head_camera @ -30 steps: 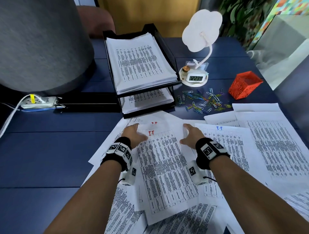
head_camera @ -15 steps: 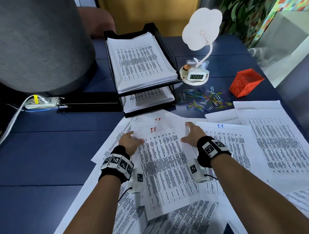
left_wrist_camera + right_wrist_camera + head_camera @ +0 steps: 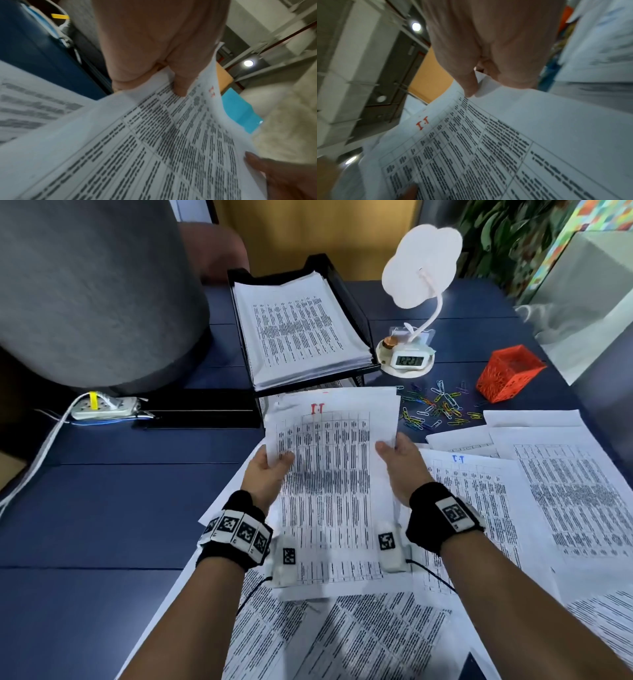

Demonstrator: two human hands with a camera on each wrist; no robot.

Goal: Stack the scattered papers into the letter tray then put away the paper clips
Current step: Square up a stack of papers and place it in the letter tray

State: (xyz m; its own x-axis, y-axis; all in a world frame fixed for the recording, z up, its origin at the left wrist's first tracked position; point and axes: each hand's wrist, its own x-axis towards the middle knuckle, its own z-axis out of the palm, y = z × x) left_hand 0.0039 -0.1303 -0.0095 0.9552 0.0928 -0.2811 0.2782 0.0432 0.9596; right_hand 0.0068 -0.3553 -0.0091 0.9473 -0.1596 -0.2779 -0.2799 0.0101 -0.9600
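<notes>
Since the earlier frames, when both hands lay flat on the spread sheets, the small bundle of papers [image 3: 329,474] with the red mark at its head has come up off the bench [image 3: 113,508] and now hangs in the air just in front of the letter tray [image 3: 356,306].

Going from left to right: the power strip [image 3: 106,407] lies at the far left by the grey cylinder. The left hand [image 3: 265,474] grips the bundle's left edge, thumb on top and fingers [image 3: 178,81] curled beneath. The tray's upper tier already carries a thick stack, and the bundle's far edge hides the lower tier. The right hand [image 3: 404,467] pinches the right edge the same way. Beyond it the paper clips [image 3: 438,409] lie loose on the bench, the desk clock [image 3: 407,360] behind them and the orange mesh cup [image 3: 508,373] to their right. More loose sheets [image 3: 565,491] cover the near right of the bench.

The likely trouble lies in the bundle: it appears unsquared, with edges fanned at the top, so a sheet could slip out or catch on the tray's front rim during insertion. The bundle's right corner also hangs close to the clips and could sweep them about.
</notes>
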